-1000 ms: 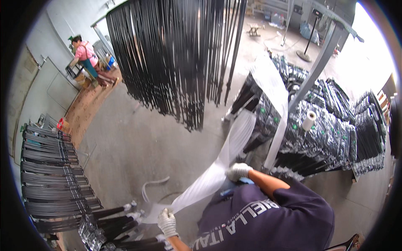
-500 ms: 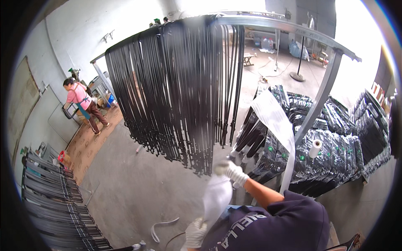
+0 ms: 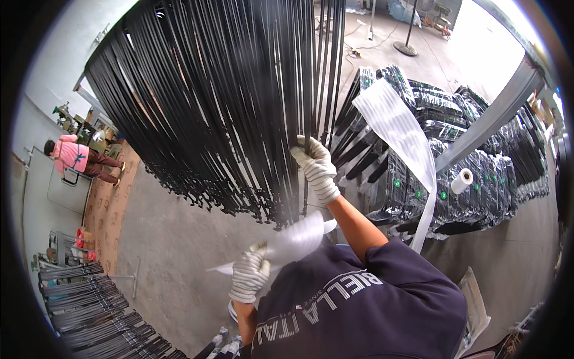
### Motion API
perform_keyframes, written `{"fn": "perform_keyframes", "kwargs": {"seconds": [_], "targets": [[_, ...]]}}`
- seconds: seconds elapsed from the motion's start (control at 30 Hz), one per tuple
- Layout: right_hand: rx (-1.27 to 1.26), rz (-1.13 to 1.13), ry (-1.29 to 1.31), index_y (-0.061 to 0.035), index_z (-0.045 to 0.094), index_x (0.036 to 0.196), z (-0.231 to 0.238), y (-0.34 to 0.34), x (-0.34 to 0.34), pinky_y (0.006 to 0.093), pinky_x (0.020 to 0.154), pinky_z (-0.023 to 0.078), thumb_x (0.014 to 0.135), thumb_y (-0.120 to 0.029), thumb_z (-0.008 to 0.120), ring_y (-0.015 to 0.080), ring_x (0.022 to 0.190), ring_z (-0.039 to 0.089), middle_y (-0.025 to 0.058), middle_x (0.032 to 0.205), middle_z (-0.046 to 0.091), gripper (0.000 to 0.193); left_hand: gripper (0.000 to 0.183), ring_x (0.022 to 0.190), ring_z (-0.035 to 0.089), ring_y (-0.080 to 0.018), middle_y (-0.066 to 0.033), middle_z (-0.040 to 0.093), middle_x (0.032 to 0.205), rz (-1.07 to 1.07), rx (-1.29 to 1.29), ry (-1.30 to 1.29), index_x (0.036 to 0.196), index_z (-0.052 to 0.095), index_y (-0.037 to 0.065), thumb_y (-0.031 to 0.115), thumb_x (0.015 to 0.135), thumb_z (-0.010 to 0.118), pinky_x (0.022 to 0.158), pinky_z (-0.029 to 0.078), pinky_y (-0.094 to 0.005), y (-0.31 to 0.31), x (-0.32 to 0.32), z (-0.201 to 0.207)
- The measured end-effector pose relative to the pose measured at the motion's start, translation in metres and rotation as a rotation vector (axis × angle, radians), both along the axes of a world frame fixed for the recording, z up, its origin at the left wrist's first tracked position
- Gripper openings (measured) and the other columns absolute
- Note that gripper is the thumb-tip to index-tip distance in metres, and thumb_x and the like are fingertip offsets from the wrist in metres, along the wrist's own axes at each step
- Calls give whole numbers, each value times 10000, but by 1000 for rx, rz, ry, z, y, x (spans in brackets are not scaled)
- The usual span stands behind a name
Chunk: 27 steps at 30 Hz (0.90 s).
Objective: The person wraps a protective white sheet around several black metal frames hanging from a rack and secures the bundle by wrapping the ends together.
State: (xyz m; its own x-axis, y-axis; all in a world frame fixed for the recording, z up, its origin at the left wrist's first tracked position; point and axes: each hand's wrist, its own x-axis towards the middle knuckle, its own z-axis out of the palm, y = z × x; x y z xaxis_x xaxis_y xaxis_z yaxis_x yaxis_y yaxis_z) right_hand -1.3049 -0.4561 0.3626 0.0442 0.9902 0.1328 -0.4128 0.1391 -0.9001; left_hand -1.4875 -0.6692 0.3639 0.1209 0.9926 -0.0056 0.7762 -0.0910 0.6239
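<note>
Long thin black strips hang in a dense row in front of me, with small fittings at their lower ends. My right hand, in a white knit glove, is closed around one strip near the right side of the row. Lower down, my gloved left hand pinches a white, soft sheet that looks like packing foam. The sheet spreads from that hand toward the right, below the strip ends. Part of the left fingers is hidden by the sheet.
A long white foam band drapes down at the right. Behind it stand plastic-wrapped black frames, with a white roll on top. A slanting metal post rises there. More black bars lie lower left. A person stands far left.
My right hand has left the foam sheet, moved up and closed on a black strip. My left hand has risen with the sheet, which now lies flatter. The view has tilted down.
</note>
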Motion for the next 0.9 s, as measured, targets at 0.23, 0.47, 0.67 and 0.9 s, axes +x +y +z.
{"fn": "perform_keyframes", "kwargs": {"seconds": [0.23,0.47,0.67,0.9], "targets": [[31,-203,-575,-53,557,886,0,6,-11,269,623,457,708,-124,678,130,638,539,43,696,585,226,214,788,602,-228,-95,619,974,-230,108,-122,900,628,69,40,707,539,708,482,-290,58,0,13],[-14,-61,-36,-68,553,1089,-6,10,-16,208,603,422,734,-37,562,59,640,463,-53,746,528,356,202,893,553,-282,-97,607,957,-500,65,-11,877,620,76,77,682,568,799,441,-352,82,-15,8],[-135,177,-161,-32,584,1064,0,6,5,217,679,451,692,-166,721,64,724,538,-19,812,587,418,265,904,553,-283,-131,604,907,-692,101,-85,942,598,76,100,686,536,872,416,-376,96,-21,6],[-87,155,-151,-71,634,850,7,4,6,222,634,443,637,-164,778,56,689,530,-46,738,586,273,255,923,542,-285,-121,591,937,-739,42,-70,918,588,54,83,670,537,854,425,-370,103,-27,5]]}}
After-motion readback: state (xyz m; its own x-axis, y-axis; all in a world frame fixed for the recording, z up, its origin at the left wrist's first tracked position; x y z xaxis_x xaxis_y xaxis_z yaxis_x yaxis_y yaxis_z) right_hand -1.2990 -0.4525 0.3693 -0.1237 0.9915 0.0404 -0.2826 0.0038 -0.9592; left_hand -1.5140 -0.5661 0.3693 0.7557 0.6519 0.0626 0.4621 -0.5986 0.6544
